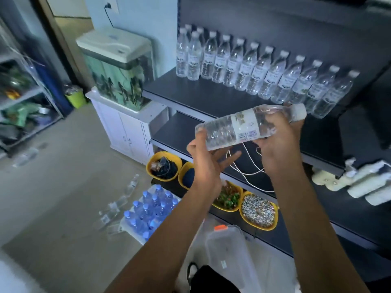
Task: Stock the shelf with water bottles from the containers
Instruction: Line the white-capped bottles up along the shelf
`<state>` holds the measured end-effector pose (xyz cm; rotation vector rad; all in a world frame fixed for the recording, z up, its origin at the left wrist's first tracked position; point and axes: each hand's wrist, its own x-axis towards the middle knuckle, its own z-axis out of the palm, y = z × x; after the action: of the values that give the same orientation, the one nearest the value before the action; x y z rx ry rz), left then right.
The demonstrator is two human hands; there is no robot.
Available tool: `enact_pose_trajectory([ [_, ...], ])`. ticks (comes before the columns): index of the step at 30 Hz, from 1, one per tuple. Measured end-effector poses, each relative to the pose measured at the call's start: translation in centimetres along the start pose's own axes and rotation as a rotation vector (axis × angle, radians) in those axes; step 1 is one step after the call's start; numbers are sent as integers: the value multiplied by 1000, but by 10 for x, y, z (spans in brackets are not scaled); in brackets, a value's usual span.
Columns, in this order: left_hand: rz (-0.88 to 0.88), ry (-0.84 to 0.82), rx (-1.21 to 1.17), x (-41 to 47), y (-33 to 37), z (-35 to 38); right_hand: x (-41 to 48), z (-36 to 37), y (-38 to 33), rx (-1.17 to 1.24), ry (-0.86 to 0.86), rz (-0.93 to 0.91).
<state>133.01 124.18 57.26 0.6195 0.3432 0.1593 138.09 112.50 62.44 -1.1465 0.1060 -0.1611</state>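
A clear water bottle (239,127) with a white cap lies almost sideways in the air in front of the shelf, cap to the right. My right hand (279,142) grips its neck end with curled fingers. My left hand (206,163) supports the bottom end from below, thumb up along the bottle and fingers stretched out. On the dark upper shelf (190,96) stands a long row of several upright white-capped water bottles (264,75). A clear plastic container (230,256) with an orange latch sits on the floor below my arms.
A pack of blue-capped bottles (148,210) sits on the floor, with loose bottles (118,206) scattered to its left. Yellow bowls (259,212) line the bottom shelf. A white cable (247,170) lies on the middle shelf. A fish tank (118,70) on a white cabinet stands left of the shelf.
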Motion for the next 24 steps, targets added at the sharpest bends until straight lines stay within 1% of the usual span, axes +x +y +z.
enact_pose_trajectory([
  [4, 150, -10, 382, 23, 36, -16, 27, 39, -6, 172, -136, -22],
  [6, 190, -49, 488, 36, 51, -22, 42, 59, -8, 199, -149, -15],
  [7, 183, -85, 520, 44, 58, -23, 49, 68, -8, 207, -166, -1],
  [8, 152, -125, 553, 52, 65, -25, 58, 76, -6, 221, -193, 19],
  [10, 29, -242, 658, 68, 81, -27, 76, 90, -1, 251, -310, 39],
  [12, -102, -421, 770, 84, 98, -24, 97, 99, 5, 199, -477, 6],
  [13, -135, -485, 794, 91, 104, -21, 108, 103, 7, 153, -555, -13],
  [14, -133, -502, 813, 98, 108, -18, 119, 106, 8, 118, -608, -26],
  [15, -96, -485, 830, 104, 108, -14, 131, 108, 8, 94, -632, -30],
  [16, -33, -449, 840, 113, 107, -11, 143, 112, 9, 51, -618, -50],
  [17, 45, -414, 837, 124, 102, -7, 156, 115, 10, -44, -575, -97],
  [19, 236, -335, 851, 148, 87, 0, 178, 124, 14, -387, -477, -211],
  [21, 414, -161, 909, 171, 71, 10, 196, 130, 20, -717, -440, -278],
  [22, 487, -64, 942, 182, 64, 16, 205, 132, 22, -814, -435, -284],
  [24, 574, 70, 1009, 206, 54, 26, 229, 138, 26, -872, -438, -269],
])
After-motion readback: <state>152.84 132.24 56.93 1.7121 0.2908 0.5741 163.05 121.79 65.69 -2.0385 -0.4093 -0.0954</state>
